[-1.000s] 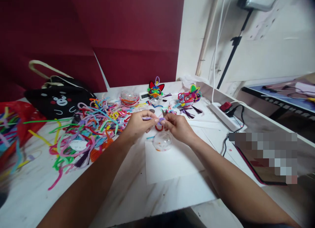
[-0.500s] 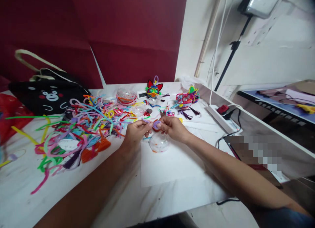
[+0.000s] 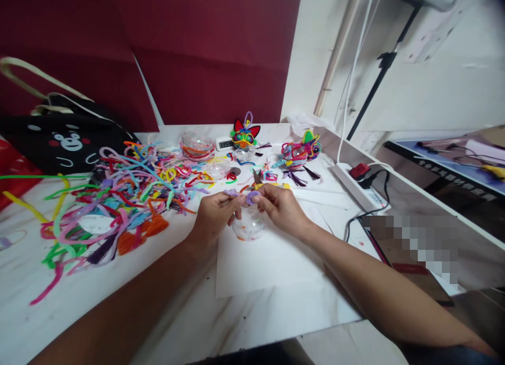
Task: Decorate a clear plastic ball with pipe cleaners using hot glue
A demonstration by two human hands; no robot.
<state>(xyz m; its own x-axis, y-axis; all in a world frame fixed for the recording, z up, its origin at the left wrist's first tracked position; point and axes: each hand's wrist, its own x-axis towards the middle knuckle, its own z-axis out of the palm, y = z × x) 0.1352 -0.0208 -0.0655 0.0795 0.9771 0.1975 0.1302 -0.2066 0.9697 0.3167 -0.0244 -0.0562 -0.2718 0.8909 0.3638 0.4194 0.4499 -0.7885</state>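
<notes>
Marbled table (image 3: 193, 312) below; purple pipe cleaner (image 3: 251, 198) sideways, coiled end rightward, left hand (image 3: 216, 213) and right hand (image 3: 282, 207) pinching.

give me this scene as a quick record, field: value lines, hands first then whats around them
left hand: pinching a purple fuzzy strand
right hand: pinching the strand's coiled end
left hand position: beside the right hand, above the clear ball
clear ball: on white paper
beyond hands: scissors, red-eared figure, second colorful figure
left side: heap of fuzzy strands, black bag
right side: white power strip
</notes>
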